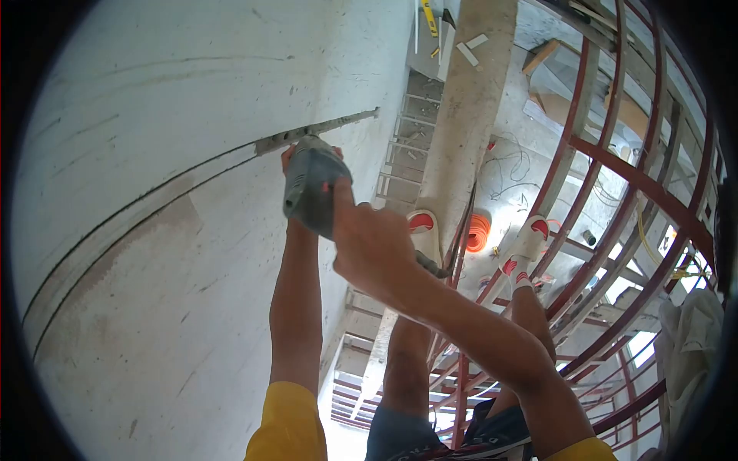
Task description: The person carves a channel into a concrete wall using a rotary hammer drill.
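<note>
A dark grey power tool, which looks like a rotary hammer (314, 184), is held against the white wall (154, 307). My right hand (373, 242) is closed round its rear end, the index finger stretched along the body near a red switch. My left hand (287, 158) grips the front part from below; most of it is hidden behind the tool, with fingertips showing at both sides. The tool's front end meets a chiselled groove (338, 124) in the wall. Two parallel cut lines (146, 201) run on from that groove towards the lower left. The bit is not visible.
My feet stand high up, one shoe (423, 230) by a narrow plank (469, 100), the other shoe (526, 246) at a red metal railing (607, 157). Far below lie an orange hose coil (478, 233), loose cables (511, 165) and a yellow level (429, 17). A pale cloth (688, 353) hangs at right.
</note>
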Demonstrator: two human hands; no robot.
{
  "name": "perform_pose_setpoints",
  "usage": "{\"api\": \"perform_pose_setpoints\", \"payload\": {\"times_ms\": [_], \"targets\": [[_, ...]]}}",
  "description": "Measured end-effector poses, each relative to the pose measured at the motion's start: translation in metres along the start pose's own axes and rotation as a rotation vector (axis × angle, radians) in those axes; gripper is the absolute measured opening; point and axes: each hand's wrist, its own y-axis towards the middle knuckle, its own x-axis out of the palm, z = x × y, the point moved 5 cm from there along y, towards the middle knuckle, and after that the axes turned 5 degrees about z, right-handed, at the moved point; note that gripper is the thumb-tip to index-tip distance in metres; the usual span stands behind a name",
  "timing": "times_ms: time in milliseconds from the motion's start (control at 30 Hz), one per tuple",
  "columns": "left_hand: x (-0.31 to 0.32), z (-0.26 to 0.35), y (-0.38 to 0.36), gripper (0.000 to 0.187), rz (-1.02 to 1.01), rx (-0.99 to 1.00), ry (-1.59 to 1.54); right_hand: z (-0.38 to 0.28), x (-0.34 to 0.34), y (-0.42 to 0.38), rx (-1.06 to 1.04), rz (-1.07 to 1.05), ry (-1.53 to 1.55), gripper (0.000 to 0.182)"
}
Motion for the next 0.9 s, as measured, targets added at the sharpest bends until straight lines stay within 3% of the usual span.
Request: {"api": "perform_pose_setpoints", "payload": {"times_ms": [33,67,167,400,900], "targets": [[0.009,0.002,-0.002,0.049,-0.046,0.071,-0.002,-0.003,-0.001,0.003,-0.004,0.0,0.029,0.079],[-0.001,0.004,0.011,0.047,-0.011,-0.126,-0.195,-0.006,0.0,0.006,0.007,0.013,0.034,0.079],[-0.012,0.013,0.013,0.047,-0.002,-0.125,-0.166,-0.022,0.011,0.012,-0.022,0.076,0.036,0.065],[-0.018,0.015,0.026,0.047,0.049,-0.028,-0.11,-0.039,0.021,0.017,-0.039,0.289,-0.148,0.051],[-0.062,-0.012,0.002,0.047,0.147,0.223,-0.089,-0.037,0.037,0.009,0.011,0.295,-0.138,0.05]]}}
